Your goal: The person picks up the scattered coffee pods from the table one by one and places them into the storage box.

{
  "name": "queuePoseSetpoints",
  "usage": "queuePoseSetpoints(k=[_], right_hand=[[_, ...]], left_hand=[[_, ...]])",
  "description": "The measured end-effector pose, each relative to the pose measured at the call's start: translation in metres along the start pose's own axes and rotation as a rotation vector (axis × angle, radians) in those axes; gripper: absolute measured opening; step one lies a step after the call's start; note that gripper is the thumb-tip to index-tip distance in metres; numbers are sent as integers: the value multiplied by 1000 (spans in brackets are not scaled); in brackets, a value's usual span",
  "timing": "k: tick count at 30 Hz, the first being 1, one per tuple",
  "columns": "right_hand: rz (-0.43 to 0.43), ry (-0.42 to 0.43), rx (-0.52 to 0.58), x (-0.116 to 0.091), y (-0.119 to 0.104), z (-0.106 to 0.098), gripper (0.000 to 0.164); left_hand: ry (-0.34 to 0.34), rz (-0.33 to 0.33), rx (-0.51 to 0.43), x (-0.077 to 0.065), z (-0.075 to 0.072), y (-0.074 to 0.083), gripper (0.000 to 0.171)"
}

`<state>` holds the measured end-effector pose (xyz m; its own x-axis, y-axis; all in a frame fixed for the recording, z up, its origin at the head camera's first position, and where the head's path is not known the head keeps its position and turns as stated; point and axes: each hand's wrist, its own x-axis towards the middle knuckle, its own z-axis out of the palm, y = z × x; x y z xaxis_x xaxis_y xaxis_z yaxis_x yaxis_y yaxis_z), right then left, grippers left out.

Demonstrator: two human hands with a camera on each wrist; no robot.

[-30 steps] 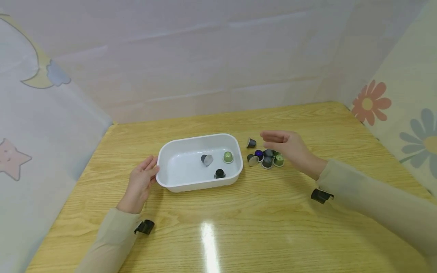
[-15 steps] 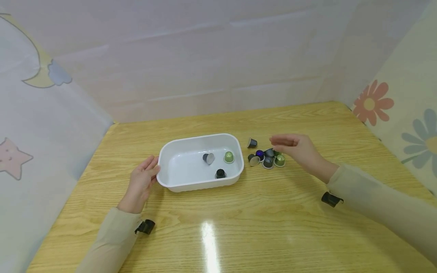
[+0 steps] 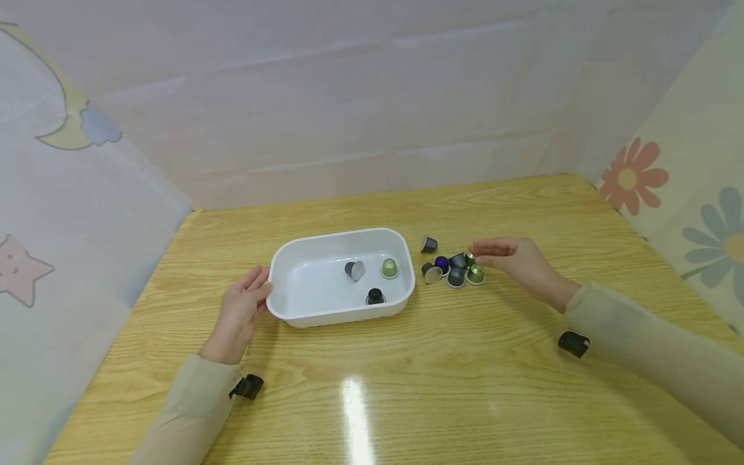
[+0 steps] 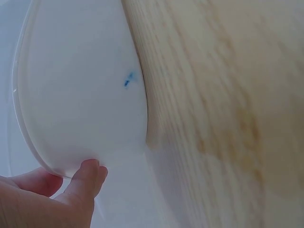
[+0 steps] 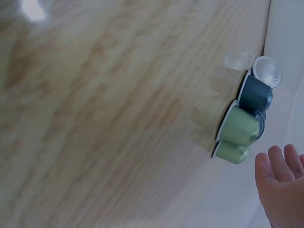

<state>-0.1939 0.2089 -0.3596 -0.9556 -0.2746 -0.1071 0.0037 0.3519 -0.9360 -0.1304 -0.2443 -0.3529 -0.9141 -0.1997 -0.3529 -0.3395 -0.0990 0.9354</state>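
In the head view, my left hand (image 3: 238, 314) is at the left end of a white plastic tub (image 3: 308, 318). The left wrist view has its digits pinching the tub's rim, some against the outer wall. Inside the tub lie a light green coffee capsule (image 3: 389, 268), a black one (image 3: 375, 296) and a tipped grey one (image 3: 351, 269). My right hand (image 3: 520, 263) holds nothing, its fingers fairly straight beside the right edge of a capsule cluster. A green capsule (image 3: 476, 274) stands at that edge, with another green capsule (image 5: 232, 152) nearest the fingertips, a small gap between.
The cluster also has a dark blue capsule (image 3: 442, 263), a dark grey capsule (image 3: 456, 278) and a capsule on its side (image 3: 432, 274). A lone dark capsule (image 3: 429, 244) lies behind them, near the tub. The wooden table (image 3: 407, 387) meets a cloth-covered wall behind.
My right hand has moved right and slightly down, from above the cluster to its right side, uncovering green capsules. My left hand and the tub stay nearly still.
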Motion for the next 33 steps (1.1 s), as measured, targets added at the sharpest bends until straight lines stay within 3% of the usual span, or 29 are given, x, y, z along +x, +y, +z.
queuePoseSetpoints(k=[6,16,23,33], right_hand=[[34,-19,-57,3,9,-3,48],[6,-69,-56,9,21,-6,49],[46,-92,-101,15,26,-4,48],[27,-144,-167,20,30,-1,48]], left_hand=[[-5,0,-4,0,-1,0,62],[-8,-3,6,0,-1,1,61],[-4,-6,12,0,-1,1,61],[-14,-2,8,1,-2,0,62]])
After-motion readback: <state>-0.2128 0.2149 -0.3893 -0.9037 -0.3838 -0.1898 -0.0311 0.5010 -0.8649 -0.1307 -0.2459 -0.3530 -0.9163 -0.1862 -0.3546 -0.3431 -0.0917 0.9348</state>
